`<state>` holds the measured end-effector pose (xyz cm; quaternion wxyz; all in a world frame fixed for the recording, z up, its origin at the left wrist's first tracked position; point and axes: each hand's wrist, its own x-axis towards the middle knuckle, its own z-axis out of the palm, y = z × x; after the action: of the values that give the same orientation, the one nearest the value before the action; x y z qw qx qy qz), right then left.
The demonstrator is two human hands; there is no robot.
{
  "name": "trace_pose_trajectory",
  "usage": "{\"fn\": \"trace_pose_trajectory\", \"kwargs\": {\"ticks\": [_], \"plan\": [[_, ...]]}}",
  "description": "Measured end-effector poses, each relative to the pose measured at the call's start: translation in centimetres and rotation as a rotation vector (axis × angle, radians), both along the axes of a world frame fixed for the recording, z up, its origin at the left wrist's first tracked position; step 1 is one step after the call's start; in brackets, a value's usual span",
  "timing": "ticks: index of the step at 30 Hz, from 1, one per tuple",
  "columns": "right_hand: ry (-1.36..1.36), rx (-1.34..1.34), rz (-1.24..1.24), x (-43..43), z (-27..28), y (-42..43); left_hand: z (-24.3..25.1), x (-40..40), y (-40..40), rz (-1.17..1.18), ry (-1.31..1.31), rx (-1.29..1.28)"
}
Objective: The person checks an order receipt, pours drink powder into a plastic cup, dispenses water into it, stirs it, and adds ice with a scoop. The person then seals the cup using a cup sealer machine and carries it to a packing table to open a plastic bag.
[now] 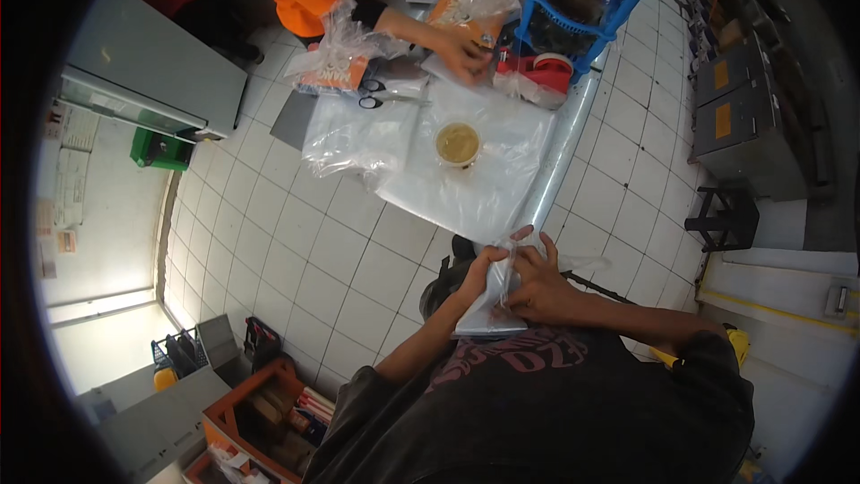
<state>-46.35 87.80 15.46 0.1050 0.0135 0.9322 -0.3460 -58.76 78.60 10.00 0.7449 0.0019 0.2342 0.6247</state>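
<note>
Close to my body, my left hand [481, 273] and my right hand [537, 282] both grip a clear plastic bag [498, 296]. My left thumb presses its upper part, while the right fingers bend around the other side. What the bag holds, if anything, I cannot tell. Beyond my hands, flat plastic sheets or bags [463, 208] cover the near end of the table. On them stands a round clear tub [457, 144] with yellowish-brown contents. Black-handled scissors [386, 101] lie farther back, to its left.
A co-worker's hand [463, 57] reaches over the table's far part. Orange boxes in plastic [336, 74], a red tape dispenser [537, 72] and a blue tiered rack [571, 20] stand there. A dark stool [722, 218] is at right, an orange crate [218, 427] at lower left.
</note>
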Motion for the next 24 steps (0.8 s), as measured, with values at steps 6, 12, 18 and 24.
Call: {"fn": "trace_pose_trajectory", "kwargs": {"ticks": [6, 12, 18, 24], "plan": [[0.099, 0.207, -0.017, 0.4, -1.5, -0.8, 0.5, -0.6, 0.3, 0.015, 0.028, 0.009], [0.065, -0.054, 0.034, 0.1, 1.0, 1.2, -1.3, 0.1, 0.4, 0.003, -0.012, 0.034], [0.044, -0.007, 0.054, 0.2, -1.0, 1.0, -1.1, 0.3, 0.7, 0.028, -0.152, 0.01], [0.195, 0.112, -0.015, -0.1, -0.9, 0.4, -1.0, 0.1, 0.9, 0.044, -0.174, 0.027]]}}
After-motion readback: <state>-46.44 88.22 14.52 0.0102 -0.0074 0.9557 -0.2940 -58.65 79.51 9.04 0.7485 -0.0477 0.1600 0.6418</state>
